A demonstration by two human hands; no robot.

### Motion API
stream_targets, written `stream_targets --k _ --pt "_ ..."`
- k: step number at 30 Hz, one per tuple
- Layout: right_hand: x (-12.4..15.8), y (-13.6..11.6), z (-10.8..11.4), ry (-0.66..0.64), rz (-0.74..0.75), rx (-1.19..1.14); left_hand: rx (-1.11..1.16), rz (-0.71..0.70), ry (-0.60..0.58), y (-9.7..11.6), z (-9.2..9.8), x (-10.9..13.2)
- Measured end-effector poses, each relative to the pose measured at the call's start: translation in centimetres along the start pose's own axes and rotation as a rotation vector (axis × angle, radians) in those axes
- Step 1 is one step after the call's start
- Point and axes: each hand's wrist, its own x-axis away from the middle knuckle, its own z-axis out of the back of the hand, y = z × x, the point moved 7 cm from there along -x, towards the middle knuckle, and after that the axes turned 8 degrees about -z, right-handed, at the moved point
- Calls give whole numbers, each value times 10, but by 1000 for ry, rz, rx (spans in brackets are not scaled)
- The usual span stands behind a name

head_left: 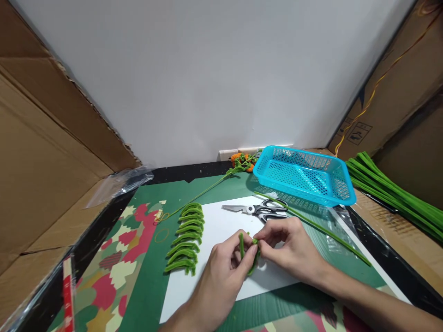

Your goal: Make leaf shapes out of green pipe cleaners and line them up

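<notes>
My left hand (231,263) and my right hand (287,244) meet over the white sheet (187,299), fingertips close together. Both pinch a green pipe cleaner (241,244), which is bent; one end sticks up by my left fingers and a curved part hangs below. My fingers hide much of it. To the left lies a column of several bent green pipe-cleaner pieces (185,240), partly on the sheet. Just beyond my hands rest scissors (256,210) with black and grey handles, blades pointing left. One long straight green pipe cleaner (332,235) slants across the right side.
A blue plastic basket (304,177) stands at the back right. Orange flowers (240,159) on a long green stem lie at the back. A bundle of green pipe cleaners (391,191) sits far right. Cardboard walls (44,106) flank the table; rubber bands (161,235) lie left.
</notes>
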Motion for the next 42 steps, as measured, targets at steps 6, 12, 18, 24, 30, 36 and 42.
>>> stream_targets --k 6,12,18,24,30,36,42 --pt "-5 -5 -3 -82 -4 -95 161 25 52 -7 1 -2" --pt "-6 -14 -2 -143 83 -195 371 62 82 -12 1 -8" --pt "-1 -22 3 -86 236 -83 492 65 24 -14 -4 -8" --pt "9 -34 2 -97 415 145 502 56 16 -12 -2 -11" --pt "13 -38 -3 -165 456 225 521 79 -13 -12 -4 -9" --pt "13 -40 0 -94 584 416 512 136 -11 -14 -6 -8" --pt "14 -41 4 73 767 686 374 112 -90 -8 -11 -6"
